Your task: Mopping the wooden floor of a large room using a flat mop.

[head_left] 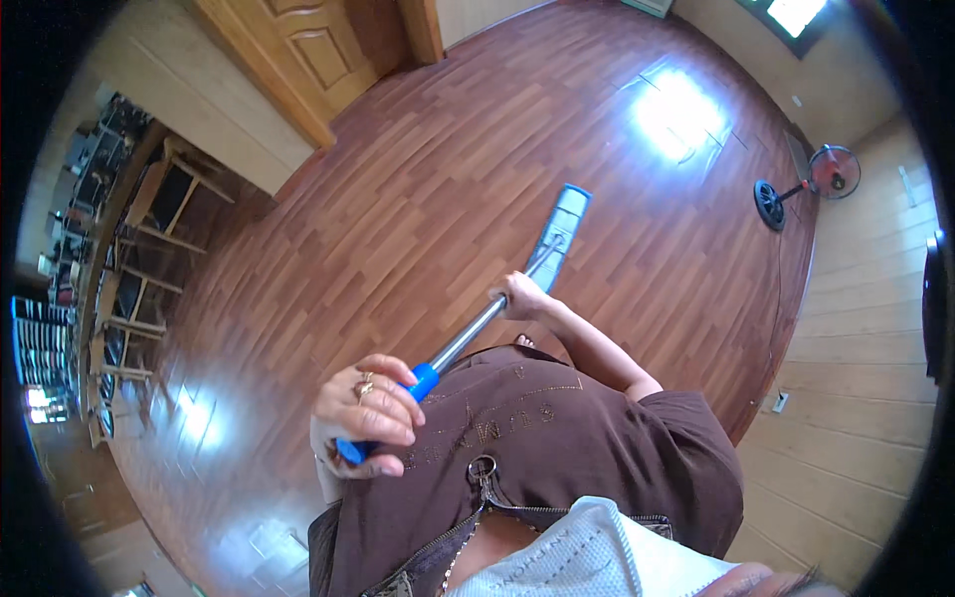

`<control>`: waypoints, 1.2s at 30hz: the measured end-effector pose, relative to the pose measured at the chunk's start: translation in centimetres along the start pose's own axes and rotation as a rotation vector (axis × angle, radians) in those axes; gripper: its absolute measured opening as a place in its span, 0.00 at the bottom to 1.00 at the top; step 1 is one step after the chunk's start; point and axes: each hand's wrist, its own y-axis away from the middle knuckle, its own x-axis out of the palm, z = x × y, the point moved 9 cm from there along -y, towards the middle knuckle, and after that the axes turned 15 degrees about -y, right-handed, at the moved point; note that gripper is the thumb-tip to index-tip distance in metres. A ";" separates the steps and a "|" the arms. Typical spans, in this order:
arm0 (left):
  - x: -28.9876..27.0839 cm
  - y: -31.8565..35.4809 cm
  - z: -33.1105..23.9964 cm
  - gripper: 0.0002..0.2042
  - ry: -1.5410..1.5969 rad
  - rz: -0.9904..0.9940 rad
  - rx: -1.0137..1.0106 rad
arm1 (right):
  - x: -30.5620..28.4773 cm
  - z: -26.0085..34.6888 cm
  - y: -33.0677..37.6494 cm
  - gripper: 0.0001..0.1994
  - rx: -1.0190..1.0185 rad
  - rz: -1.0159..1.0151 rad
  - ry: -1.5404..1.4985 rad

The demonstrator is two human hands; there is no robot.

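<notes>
A flat mop (465,337) runs slantwise in front of my body, its metal pole between both my hands. My left hand (368,408), with rings on a finger, is closed round the blue grip at the pole's upper end. Farther down, my right hand (521,297) wraps round the bare metal pole. Beyond that hand, the long, narrow mop head (569,212), light blue-grey with a blue edge, lies on the wood-plank floor (418,219). The head's near part is partly hidden behind my right hand.
A red and black fan (834,172) on a round base stands by the right wall, its cord (779,298) trailing along the floor. Several wooden chairs (174,194) line a cluttered counter at the left. A wooden door (323,55) is at the far left. Bright light (679,114) reflects off the floor.
</notes>
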 end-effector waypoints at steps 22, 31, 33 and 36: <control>14.4 -16.2 15.4 0.05 0.132 0.642 -0.048 | -18.4 -17.4 18.2 0.09 0.450 -0.835 0.151; 11.0 -19.8 18.9 0.04 0.120 0.617 -0.021 | -20.1 -20.3 13.7 0.08 0.596 -0.692 0.139; 9.0 -20.2 18.5 0.04 0.027 0.606 -0.002 | -20.8 -20.0 10.7 0.06 0.488 -0.676 0.163; 5.1 -19.9 18.0 0.05 -0.057 0.472 0.014 | -20.9 -16.9 4.6 0.05 0.372 -0.626 0.085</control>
